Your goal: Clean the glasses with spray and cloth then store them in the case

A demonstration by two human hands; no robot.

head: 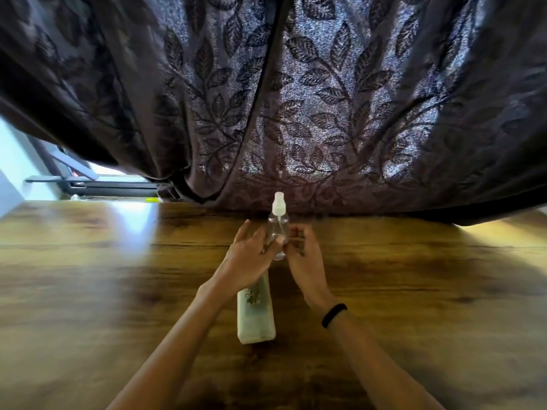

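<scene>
Left hand [251,255] should keep the bottle [278,232] it grips upright near the table's [88,291] far edge; right hand [302,255] is curled, its hold unclear.

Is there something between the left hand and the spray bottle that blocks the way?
Nothing visible does. The left hand is right at the spray bottle, which stands upright on the table just beyond the case.

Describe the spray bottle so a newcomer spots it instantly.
Find the wooden table, then its far edge under the dark leaf-patterned curtain. The spray bottle is upright there, between the left hand and right hand. It is clear with a white pump top, unlike the pale case lying nearer the camera.
</scene>
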